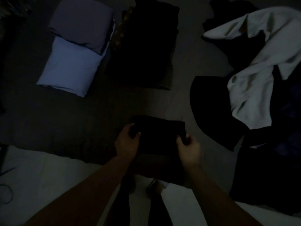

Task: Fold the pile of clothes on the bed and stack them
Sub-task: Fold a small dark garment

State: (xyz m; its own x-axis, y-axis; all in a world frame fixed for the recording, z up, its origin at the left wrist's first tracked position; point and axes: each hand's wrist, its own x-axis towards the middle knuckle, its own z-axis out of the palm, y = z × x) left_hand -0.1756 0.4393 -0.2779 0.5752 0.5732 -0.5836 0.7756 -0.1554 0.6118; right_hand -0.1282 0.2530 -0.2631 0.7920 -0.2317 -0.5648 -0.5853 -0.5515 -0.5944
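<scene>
The scene is very dim. A folded black garment [158, 137] lies low in the middle of the bed. My left hand [127, 141] grips its left edge, thumb on top. My right hand [189, 148] pinches its right edge. Far left, a stack of folded blue clothes [71, 62] rests on the bed, a purple-grey piece on top. Beside it sits a stack of folded dark clothes [143, 46]. At the right lies the unfolded pile, with a crumpled white shirt [260, 70] over black garments [216, 111].
The grey bed sheet [187, 62] shows between the stacks and the pile. A lighter sheet or floor area [40, 176] runs along the bottom left, with a dark cable loop [6, 193] at the left edge. My legs are faintly visible below the garment.
</scene>
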